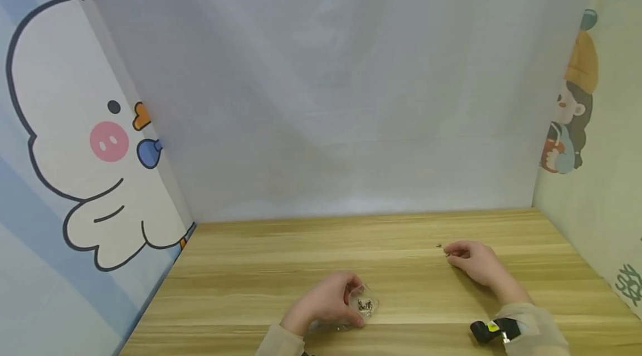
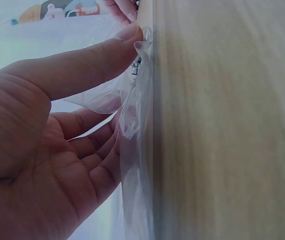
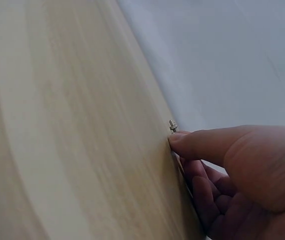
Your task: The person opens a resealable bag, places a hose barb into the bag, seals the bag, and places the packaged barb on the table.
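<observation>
My left hand (image 1: 328,300) holds a clear plastic bag (image 1: 372,293) by its open mouth, low over the table. Several small dark metal screws (image 1: 365,306) lie inside it. In the left wrist view the thumb presses over the bag's edge, and the crumpled plastic (image 2: 131,125) trails along the tabletop. Farther right, my right hand (image 1: 478,263) pinches a tiny screw (image 1: 447,255) between thumb and fingertips at the table surface. Another small screw (image 1: 438,245) lies just beyond those fingertips. A brass-coloured screw (image 3: 173,126) shows past the thumb in the right wrist view.
The wood-grain table (image 1: 261,255) meets a pale grey cloth backdrop (image 1: 351,94) at its far edge. Printed side panels stand left and right, with a cartoon bird (image 1: 60,122) on the left one. A black wrist camera (image 1: 484,332) sits at the right sleeve.
</observation>
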The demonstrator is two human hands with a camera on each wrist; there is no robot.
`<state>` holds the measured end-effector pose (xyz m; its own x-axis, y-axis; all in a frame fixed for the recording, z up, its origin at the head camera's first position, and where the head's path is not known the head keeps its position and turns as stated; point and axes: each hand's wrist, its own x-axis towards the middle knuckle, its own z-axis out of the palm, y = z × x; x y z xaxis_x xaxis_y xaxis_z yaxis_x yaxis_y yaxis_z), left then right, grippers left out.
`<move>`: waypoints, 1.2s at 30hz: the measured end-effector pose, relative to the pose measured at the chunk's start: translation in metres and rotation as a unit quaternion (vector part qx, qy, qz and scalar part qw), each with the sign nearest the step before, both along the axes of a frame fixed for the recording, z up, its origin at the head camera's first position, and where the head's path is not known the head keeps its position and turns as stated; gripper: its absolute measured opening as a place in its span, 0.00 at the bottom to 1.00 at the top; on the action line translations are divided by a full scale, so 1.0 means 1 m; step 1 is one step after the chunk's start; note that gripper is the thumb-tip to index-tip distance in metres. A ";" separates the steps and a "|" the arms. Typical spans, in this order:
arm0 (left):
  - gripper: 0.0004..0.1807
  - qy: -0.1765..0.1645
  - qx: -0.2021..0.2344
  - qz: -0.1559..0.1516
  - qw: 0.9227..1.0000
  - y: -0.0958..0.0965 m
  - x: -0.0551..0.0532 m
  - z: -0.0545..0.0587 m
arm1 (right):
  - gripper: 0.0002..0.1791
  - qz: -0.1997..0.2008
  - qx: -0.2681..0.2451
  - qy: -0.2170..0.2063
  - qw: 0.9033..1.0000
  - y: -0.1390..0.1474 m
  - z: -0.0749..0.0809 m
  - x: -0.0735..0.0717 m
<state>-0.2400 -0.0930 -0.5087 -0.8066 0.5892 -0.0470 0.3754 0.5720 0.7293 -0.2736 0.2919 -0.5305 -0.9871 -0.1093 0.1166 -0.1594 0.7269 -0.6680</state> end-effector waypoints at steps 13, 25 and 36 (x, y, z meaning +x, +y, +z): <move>0.31 -0.002 0.001 -0.001 1.000 -0.001 0.002 -0.001 | 0.06 -0.009 -0.001 -0.001 1.000 -0.001 0.000 0.002; 0.32 0.003 0.004 -0.002 1.000 0.000 0.001 0.000 | 0.06 -0.010 0.004 0.001 1.000 -0.001 0.001 0.002; 0.32 -0.002 -0.003 0.002 1.000 -0.001 0.000 0.001 | 0.07 -0.008 0.005 0.003 1.000 0.000 0.001 0.001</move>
